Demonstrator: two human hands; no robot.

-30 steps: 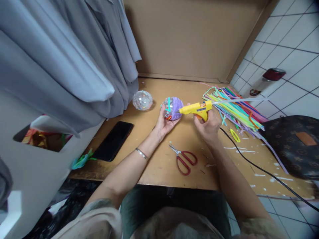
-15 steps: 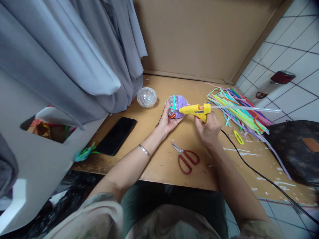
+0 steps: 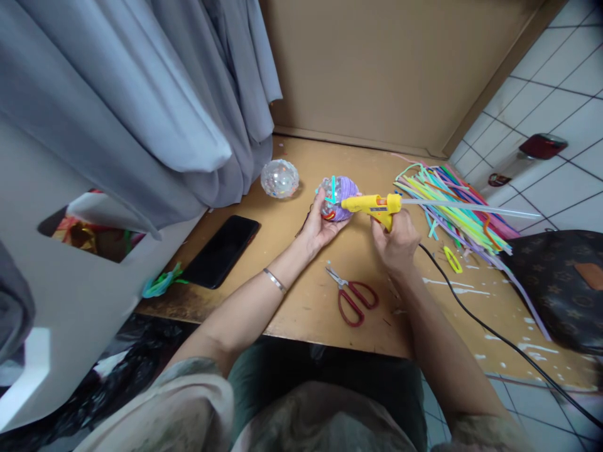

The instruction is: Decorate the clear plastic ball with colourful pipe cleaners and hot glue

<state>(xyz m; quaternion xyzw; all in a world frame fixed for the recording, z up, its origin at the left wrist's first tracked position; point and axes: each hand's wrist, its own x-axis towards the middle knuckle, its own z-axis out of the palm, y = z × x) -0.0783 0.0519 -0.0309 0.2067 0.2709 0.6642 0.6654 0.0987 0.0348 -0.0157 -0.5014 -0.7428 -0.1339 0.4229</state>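
A clear ball (image 3: 347, 188), partly covered with purple pipe cleaner and marked by a turquoise strip and a bit of red and yellow, rests in my left hand (image 3: 320, 229), whose fingers curl round its near side. My right hand (image 3: 396, 238) grips a yellow glue gun (image 3: 370, 204) by its handle. The gun's nozzle points left at the ball, at or very near its surface; I cannot tell whether they touch. A long clear glue stick (image 3: 471, 206) sticks out of the gun's back. Below the hands lie red-handled scissors (image 3: 353, 298).
A second clear ball (image 3: 279, 179) sits at the back left, near the grey curtain (image 3: 188, 94). A black phone (image 3: 221, 251) lies on the left. Rightward are a pile of colourful pipe cleaners (image 3: 452, 207), a yellow clip-like piece (image 3: 452, 259), a dark bag (image 3: 556, 289) and the gun's black cord (image 3: 471, 314).
The turquoise strip on the ball has turned slightly, so the ball seems to have rotated a little in my left hand. Both hands keep their grips; the whole view has shifted slightly.
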